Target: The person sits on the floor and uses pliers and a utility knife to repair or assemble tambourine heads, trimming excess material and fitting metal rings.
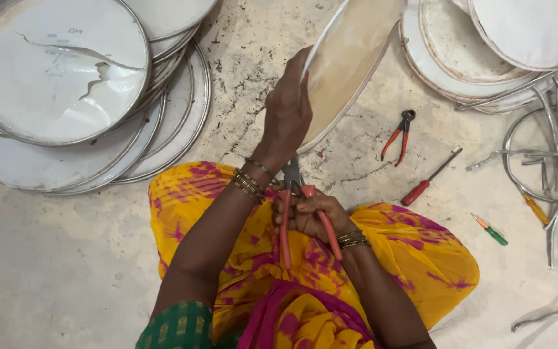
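1. Pliers [292, 194] with red handles sit clamped in my right hand [308, 216], over my lap, jaws at the bottom rim of the tilted round frame [347, 61]; I judge a hard squeeze could slip.
2. My left hand [287, 110] has its fingers wrapped on that rim, so slipping jaws may pinch it.
3. Loose pincers [400, 134] and a screwdriver [429, 178] lie on the floor [66, 258] nearby.

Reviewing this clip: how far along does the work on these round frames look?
Done: can't tell; a stack of round skins lies at left, the top one torn. In hand: left hand steadies a tilted round frame; right hand grips red-handled pliers at its lower rim. Left: more frames piled at right.
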